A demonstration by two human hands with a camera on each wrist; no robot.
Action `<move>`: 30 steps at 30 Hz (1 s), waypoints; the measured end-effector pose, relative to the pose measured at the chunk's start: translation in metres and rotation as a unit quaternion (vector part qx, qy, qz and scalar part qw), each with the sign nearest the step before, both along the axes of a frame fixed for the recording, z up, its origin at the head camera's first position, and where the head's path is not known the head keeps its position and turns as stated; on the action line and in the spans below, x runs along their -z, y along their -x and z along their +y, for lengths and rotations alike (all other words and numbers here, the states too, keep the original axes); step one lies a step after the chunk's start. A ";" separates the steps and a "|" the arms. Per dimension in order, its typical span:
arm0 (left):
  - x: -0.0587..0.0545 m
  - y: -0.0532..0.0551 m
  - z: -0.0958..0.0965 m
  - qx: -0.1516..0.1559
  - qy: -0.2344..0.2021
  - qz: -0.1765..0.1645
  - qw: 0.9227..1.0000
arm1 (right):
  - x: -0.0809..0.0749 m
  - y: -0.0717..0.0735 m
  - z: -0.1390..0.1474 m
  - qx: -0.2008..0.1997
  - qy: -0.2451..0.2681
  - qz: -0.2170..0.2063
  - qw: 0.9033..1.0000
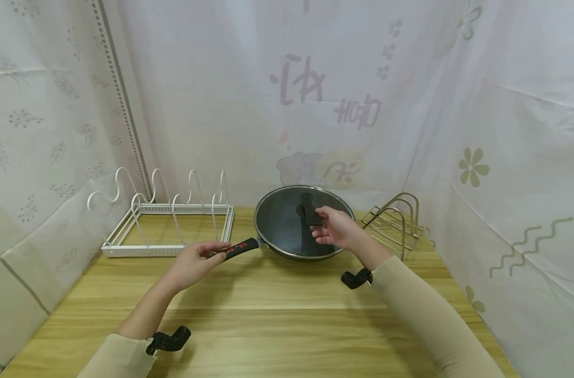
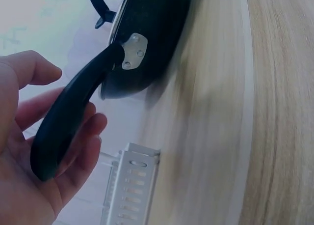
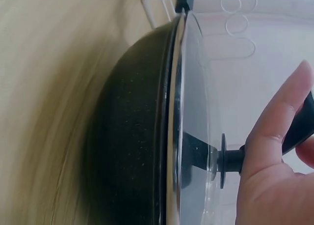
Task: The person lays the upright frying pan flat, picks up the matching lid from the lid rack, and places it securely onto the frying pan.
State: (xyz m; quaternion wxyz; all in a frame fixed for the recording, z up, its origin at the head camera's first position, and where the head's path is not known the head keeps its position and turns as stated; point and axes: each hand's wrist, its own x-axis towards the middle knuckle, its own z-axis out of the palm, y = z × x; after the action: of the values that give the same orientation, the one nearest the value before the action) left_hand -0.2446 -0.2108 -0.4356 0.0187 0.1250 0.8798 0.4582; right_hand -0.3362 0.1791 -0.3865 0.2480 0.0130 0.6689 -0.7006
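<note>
A dark, deep wok [image 3: 132, 131] stands on the wooden tabletop, covered by a glass lid [image 1: 279, 220] with a metal rim. Its black handle [image 1: 243, 247], marked in red, points left toward me. My left hand [image 1: 194, 265] holds the end of this handle; in the left wrist view the fingers curl behind it while the thumb stands a little off. On top of the lid is an upright black knob [image 1: 310, 214], which my right hand [image 1: 338, 228] grips between thumb and fingers. Seen from the right wrist, the lid sits against the wok's rim.
Left of the wok is a white rack [image 1: 168, 252] with tall wavy wire dividers. A smaller gold-coloured wire rack [image 1: 402, 231] stands close at the wok's right. Printed cloth [image 1: 211, 105] hangs behind and along both sides of the wooden tabletop [image 1: 268, 331].
</note>
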 end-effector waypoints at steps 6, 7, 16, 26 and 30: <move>-0.005 -0.001 0.005 -0.006 0.020 0.035 0.999 | -0.002 -0.014 0.008 -0.036 -0.023 0.032 0.999; -0.006 -0.001 0.006 -0.007 0.022 0.041 0.999 | -0.002 -0.016 0.010 -0.039 -0.028 0.038 0.998; -0.020 0.001 0.025 0.001 0.051 0.124 0.991 | -0.007 -0.042 0.029 -0.053 -0.120 0.118 0.984; -0.032 0.005 0.049 0.032 0.077 0.132 0.988 | -0.005 -0.058 0.050 -0.063 -0.167 0.216 0.960; -0.033 0.006 0.057 0.044 0.092 0.134 0.986 | -0.005 -0.066 0.056 -0.077 -0.226 0.277 0.931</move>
State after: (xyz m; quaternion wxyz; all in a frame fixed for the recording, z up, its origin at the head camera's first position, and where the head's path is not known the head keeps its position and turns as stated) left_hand -0.2505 -0.1535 -0.4023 -0.0679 0.2217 0.9063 0.3533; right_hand -0.2702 0.2355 -0.3811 0.0966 -0.1777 0.8508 -0.4850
